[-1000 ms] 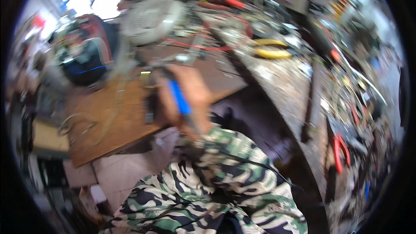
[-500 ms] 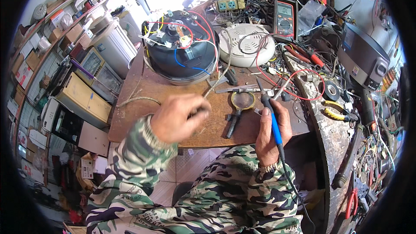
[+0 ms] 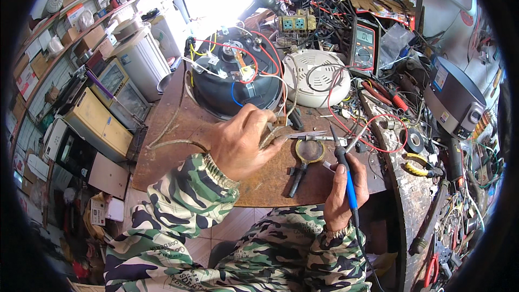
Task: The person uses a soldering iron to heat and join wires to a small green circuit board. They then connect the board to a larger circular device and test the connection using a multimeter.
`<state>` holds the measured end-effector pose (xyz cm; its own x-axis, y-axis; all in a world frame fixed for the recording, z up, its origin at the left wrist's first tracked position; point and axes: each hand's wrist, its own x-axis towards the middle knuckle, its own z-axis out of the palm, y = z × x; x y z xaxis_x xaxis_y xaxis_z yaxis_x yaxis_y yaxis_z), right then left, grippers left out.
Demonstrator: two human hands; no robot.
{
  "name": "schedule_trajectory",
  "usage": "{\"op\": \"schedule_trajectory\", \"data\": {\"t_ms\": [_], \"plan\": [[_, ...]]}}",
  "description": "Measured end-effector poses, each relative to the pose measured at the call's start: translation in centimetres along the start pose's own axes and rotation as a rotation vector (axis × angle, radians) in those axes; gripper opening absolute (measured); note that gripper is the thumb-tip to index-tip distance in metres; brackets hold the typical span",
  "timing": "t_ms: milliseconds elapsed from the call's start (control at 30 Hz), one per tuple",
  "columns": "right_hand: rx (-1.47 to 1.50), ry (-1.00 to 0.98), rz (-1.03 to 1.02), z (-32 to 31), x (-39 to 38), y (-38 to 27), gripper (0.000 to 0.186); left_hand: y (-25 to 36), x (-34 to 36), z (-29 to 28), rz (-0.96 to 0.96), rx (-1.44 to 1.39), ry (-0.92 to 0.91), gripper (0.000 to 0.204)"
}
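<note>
My left hand (image 3: 246, 138) is closed around a small brown part (image 3: 280, 121) at its fingertips, just in front of a dark round appliance base (image 3: 216, 75) with red, blue, yellow and white wires. My right hand (image 3: 340, 189) grips a blue-handled soldering iron (image 3: 351, 189), tip pointing up. Between my hands a magnifying glass (image 3: 309, 151) lies on the wooden table (image 3: 159, 176), below thin metal tweezers or a similar tool (image 3: 311, 136). A pale perforated cover (image 3: 313, 78) rests right of the base. A braided cord (image 3: 178, 141) crosses the table at left.
A multimeter (image 3: 363, 46), socket strip (image 3: 296, 23) and tangled cables sit behind. Right are a steel cooker housing (image 3: 454, 100), yellow-handled pliers (image 3: 419, 166), black tape (image 3: 413, 140) and scattered tools on a worn board. Shelves (image 3: 70, 5) and appliances line the left.
The view has steadied since a second ago. Since half a second ago my left hand has moved forward toward the base and closed on the small brown part. My right hand still holds the iron.
</note>
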<state>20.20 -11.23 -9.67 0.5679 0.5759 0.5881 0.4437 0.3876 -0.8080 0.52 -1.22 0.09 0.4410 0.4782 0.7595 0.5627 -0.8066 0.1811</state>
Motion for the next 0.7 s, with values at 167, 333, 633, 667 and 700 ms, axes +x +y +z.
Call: {"op": "schedule_trajectory", "data": {"t_ms": [167,333,633,667,700], "plan": [[0.037,-0.01,0.082,0.1,0.0,-0.3,0.027,-0.6,0.1,1.3,-0.001,0.051,-0.03,0.052],[0.025,-0.034,0.081,-0.3,0.0,-0.6,0.028,-1.1,-1.1,2.3,-0.191,-0.058,-0.1,0.066],[-0.001,-0.004,0.011,-0.1,0.1,-0.2,0.033,-1.5,-0.6,2.6,-0.313,-0.308,-0.142,0.036],[-0.004,-0.005,0.004,-0.1,0.0,-0.2,0.033,-1.4,-0.7,2.4,-0.367,-0.403,-0.161,0.033],[-0.004,-0.011,0.023,-0.1,0.1,-0.4,0.031,-1.5,-0.5,2.2,-0.44,-0.589,-0.189,0.03]]}}
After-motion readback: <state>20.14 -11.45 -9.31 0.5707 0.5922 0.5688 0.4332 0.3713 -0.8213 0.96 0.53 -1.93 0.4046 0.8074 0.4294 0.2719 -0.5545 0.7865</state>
